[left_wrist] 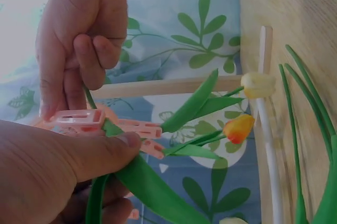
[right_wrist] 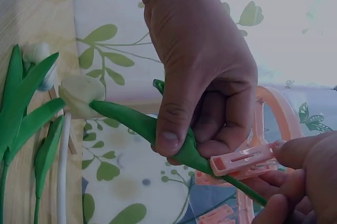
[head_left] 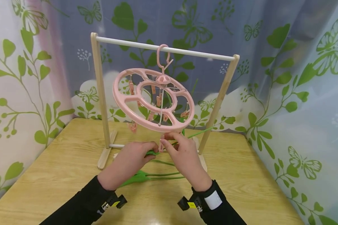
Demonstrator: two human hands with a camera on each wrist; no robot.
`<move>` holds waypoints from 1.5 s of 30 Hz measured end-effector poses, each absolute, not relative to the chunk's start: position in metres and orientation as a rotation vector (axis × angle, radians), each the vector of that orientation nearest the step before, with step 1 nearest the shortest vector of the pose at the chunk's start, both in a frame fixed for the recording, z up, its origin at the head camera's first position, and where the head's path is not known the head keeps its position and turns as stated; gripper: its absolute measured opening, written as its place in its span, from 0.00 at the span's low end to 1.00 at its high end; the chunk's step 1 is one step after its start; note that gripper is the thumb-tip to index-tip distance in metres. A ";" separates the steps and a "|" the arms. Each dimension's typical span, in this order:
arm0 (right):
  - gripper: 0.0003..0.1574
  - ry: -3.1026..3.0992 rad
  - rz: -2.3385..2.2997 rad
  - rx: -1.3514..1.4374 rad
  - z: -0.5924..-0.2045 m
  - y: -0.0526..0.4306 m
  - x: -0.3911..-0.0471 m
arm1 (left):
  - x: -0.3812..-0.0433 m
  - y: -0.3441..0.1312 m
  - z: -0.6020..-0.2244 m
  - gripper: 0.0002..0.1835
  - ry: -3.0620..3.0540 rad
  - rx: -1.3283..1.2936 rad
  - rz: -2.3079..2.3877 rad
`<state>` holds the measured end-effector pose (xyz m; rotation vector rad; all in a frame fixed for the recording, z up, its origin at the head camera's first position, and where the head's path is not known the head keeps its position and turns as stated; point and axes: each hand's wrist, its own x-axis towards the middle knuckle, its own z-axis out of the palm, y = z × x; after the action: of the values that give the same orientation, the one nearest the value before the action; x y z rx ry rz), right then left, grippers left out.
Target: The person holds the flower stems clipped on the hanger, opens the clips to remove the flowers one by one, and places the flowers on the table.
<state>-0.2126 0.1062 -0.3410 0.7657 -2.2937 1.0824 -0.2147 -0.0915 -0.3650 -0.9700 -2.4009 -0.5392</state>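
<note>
My left hand (head_left: 132, 156) grips the green stem and leaves of an artificial tulip with a cream bloom (right_wrist: 81, 95). A pink clothespin (right_wrist: 242, 159) is pinched between the thumb and fingers of my right hand (head_left: 186, 153), at the front underside of the round pink hanger (head_left: 124, 106). In the right wrist view, the clothespin's jaws overlap the tulip's stem just beside my left fingers. A white tulip (left_wrist: 258, 85) and an orange-yellow tulip (left_wrist: 238, 128) hang from other clothespins, seen in the left wrist view.
The hanger hooks over the white rod (head_left: 197, 53) of a wooden stand (head_left: 101, 90) and tilts down toward me. More tulips with green leaves (head_left: 138, 177) lie on the wooden table (head_left: 242, 187) below my hands. A patterned curtain (head_left: 301, 93) surrounds the table's back and sides.
</note>
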 end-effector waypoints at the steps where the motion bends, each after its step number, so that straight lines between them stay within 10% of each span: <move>1: 0.13 -2.278 1.094 0.769 -0.341 0.106 -0.212 | -0.215 -0.092 -0.365 0.12 -2.417 -0.964 -0.521; 45: 0.14 -2.342 0.260 0.906 -0.377 0.144 -0.223 | -0.215 -0.117 -0.365 0.11 -2.604 -0.899 -0.393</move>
<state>-0.2230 0.1443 -0.3768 0.9058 -2.3419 0.2599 -0.2151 -0.1167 -0.3648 -0.8990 -2.6044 -0.3925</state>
